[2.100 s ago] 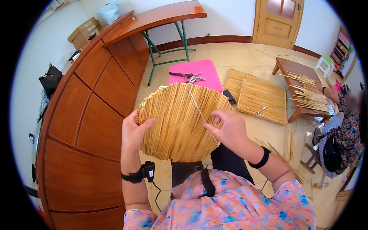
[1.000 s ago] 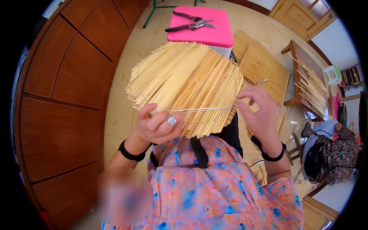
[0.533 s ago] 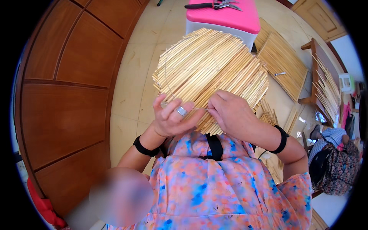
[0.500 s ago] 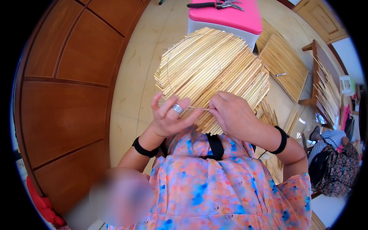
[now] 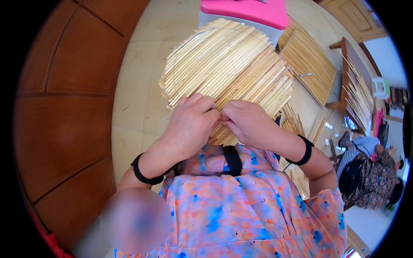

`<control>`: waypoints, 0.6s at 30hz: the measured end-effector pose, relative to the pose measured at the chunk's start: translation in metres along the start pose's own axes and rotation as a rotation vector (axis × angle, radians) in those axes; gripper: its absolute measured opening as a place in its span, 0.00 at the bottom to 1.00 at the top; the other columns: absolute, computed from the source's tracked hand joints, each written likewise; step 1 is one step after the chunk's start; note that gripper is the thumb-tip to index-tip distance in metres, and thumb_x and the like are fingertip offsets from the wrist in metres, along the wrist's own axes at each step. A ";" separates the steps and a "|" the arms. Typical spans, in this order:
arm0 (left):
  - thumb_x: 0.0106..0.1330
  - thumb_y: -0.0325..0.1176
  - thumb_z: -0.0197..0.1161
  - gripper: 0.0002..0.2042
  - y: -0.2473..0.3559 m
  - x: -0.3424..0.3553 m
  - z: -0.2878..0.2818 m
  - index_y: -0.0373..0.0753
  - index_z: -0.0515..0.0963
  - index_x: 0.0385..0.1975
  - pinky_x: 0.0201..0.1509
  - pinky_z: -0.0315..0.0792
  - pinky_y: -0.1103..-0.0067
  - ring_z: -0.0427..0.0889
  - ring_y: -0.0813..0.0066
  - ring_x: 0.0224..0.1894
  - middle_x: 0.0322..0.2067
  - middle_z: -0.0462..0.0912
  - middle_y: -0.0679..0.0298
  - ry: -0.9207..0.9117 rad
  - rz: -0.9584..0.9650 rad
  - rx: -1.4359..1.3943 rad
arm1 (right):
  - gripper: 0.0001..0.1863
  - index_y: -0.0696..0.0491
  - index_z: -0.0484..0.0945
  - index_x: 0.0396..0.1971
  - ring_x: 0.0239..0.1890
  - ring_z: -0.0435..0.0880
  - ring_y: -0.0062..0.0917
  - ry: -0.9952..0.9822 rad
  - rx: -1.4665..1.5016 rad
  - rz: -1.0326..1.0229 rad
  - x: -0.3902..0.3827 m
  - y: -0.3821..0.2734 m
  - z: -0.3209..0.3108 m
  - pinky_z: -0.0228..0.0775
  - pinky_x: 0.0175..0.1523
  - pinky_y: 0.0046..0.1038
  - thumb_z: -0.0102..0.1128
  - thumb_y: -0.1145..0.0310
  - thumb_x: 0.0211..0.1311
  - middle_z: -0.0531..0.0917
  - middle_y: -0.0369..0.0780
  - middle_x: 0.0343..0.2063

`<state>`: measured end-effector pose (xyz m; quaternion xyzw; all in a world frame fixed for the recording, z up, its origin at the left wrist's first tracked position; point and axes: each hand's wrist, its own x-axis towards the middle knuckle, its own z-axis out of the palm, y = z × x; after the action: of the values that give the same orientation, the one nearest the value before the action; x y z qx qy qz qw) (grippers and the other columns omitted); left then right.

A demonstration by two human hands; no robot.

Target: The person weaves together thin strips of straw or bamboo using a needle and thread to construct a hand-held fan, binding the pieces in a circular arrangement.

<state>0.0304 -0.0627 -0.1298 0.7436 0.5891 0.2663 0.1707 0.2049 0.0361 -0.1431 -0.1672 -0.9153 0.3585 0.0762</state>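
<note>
A round mat of straw-coloured reed sticks point(image 5: 223, 64) lies before me, its sticks running slantwise side by side. Thin lines of binding cross it near the rim. At its near edge my left hand point(image 5: 192, 120) is closed, fingers curled down and thumb tip meeting my right. My right hand point(image 5: 249, 122) pinches with thumb and index finger at the same spot. The thin pale cord that both held a moment ago is mostly hidden between the fingertips. Both wrists wear black bands.
Beyond the mat stands a white stool with a pink top point(image 5: 245, 10), a tool partly visible on it. A rectangular reed panel point(image 5: 307, 60) lies on the floor at right, near a wooden bench point(image 5: 348, 86) with loose reeds. Another person point(image 5: 370, 176) sits far right. Wooden cabinet doors point(image 5: 69, 129) line the left.
My left hand, earlier with fingers spread and the cord stretched across them, has turned over, closed and come against my right fingertips. The view has shifted slightly.
</note>
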 end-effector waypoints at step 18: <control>0.53 0.31 0.67 0.08 -0.007 0.023 0.010 0.39 0.73 0.22 0.38 0.64 0.66 0.73 0.58 0.35 0.26 0.72 0.61 -0.329 0.011 -0.006 | 0.19 0.59 0.81 0.28 0.19 0.75 0.12 0.514 0.552 0.944 -0.098 0.059 0.021 0.66 0.23 0.16 0.61 0.55 0.64 0.82 0.35 0.21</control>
<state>0.0342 -0.0385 -0.1375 0.7800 0.5483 0.1436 0.2654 0.3059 0.0277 -0.2005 -0.6108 -0.5675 0.5259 0.1680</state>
